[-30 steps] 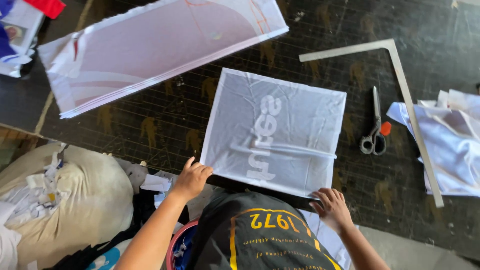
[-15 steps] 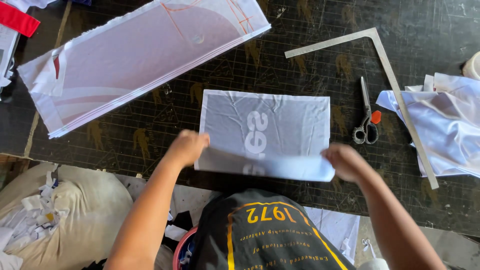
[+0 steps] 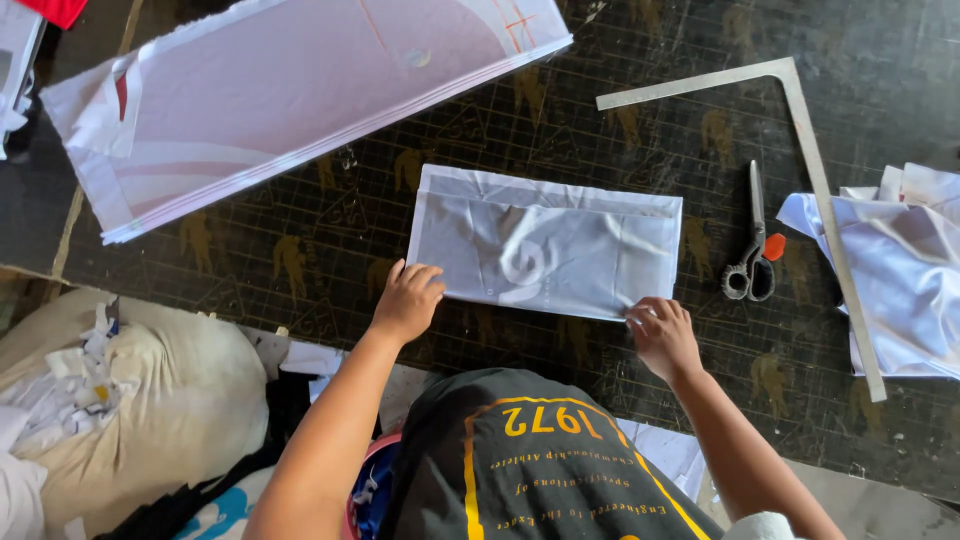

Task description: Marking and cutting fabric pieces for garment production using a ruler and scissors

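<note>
A thin white fabric piece (image 3: 545, 240), folded in half into a wide rectangle, lies flat on the dark cutting mat (image 3: 330, 215). A pale printed shape shows through its middle. My left hand (image 3: 407, 300) presses down on the near left corner of the fold. My right hand (image 3: 662, 335) pinches the near right corner, fingertips on the edge. Both hands rest at the folded edge closest to me.
A long stack of white fabric sheets (image 3: 290, 95) lies at the far left. Scissors with an orange tag (image 3: 752, 240) and a metal L-square (image 3: 810, 170) sit to the right. Crumpled white cloth (image 3: 905, 270) is at the right edge. A sack of scraps (image 3: 120, 390) sits below left.
The fabric lay open and square a second ago. Both hands lifted its near edge, carried it away from me, and now the piece lies folded in half with hands pressing the fold.
</note>
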